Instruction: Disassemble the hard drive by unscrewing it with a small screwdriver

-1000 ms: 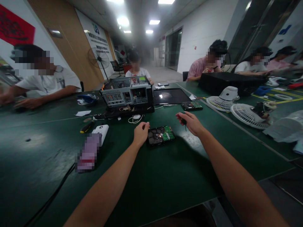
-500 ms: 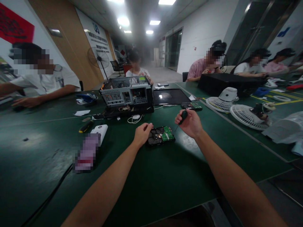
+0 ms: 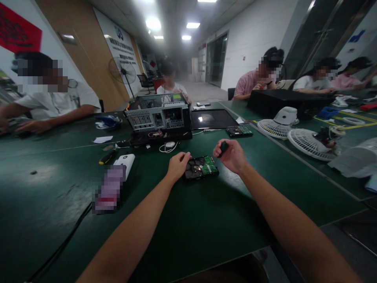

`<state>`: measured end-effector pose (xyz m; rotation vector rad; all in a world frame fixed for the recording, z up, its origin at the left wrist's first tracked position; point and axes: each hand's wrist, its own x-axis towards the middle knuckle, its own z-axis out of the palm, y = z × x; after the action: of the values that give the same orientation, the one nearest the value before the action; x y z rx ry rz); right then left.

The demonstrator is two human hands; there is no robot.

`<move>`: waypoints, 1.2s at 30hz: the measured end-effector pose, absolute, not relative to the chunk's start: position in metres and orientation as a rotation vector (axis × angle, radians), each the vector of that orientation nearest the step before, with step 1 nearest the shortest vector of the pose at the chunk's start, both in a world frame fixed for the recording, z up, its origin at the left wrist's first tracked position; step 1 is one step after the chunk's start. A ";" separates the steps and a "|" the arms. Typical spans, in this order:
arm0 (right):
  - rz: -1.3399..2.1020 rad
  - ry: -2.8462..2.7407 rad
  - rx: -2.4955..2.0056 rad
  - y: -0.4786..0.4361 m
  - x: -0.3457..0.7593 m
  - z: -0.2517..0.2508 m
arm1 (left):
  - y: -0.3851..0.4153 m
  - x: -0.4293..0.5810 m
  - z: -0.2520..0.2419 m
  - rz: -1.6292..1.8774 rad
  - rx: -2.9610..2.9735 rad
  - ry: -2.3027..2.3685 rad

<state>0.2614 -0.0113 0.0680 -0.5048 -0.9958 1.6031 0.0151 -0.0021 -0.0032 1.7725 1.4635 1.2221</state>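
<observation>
A hard drive (image 3: pixel 201 168) lies on the green table with its green circuit board facing up. My left hand (image 3: pixel 178 166) is closed at the drive's left edge, thumb and fingers gripping its upper corner. In my right hand (image 3: pixel 233 156) is a screwdriver (image 3: pixel 224 146) with a dark handle, wrapped by the fingers. Its thin shaft points down at the right end of the drive; whether the tip touches a screw is too small to tell.
An opened computer case (image 3: pixel 160 118) stands behind the drive, a white cable (image 3: pixel 169 146) before it. A second hard drive (image 3: pixel 239 131) lies behind my right hand. To the left are a yellow-black screwdriver (image 3: pixel 107 157) and a phone (image 3: pixel 110 188); fan parts (image 3: pixel 309 143) lie right. Co-workers sit around.
My right hand has moved slightly left and down, bringing the screwdriver's shaft closer to the right end of the hard drive. The left hand stays on the drive.
</observation>
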 end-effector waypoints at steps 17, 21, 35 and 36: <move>1.571 -1.030 -0.580 -0.013 0.257 0.067 | -0.001 0.022 0.000 1.074 1.825 1.435; 1.567 -1.050 -0.580 -0.013 0.258 0.067 | -0.005 0.030 0.009 0.926 1.968 1.457; 1.542 -1.080 -0.592 -0.016 0.261 0.071 | -0.003 0.028 0.004 0.826 2.096 1.464; 1.536 -1.095 -0.588 -0.015 0.262 0.070 | -0.003 0.028 0.004 0.828 2.093 1.462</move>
<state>0.2616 -0.0150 0.0699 -0.5885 -1.0946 1.5363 0.0281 -0.0029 0.0040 2.0931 1.4617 0.8280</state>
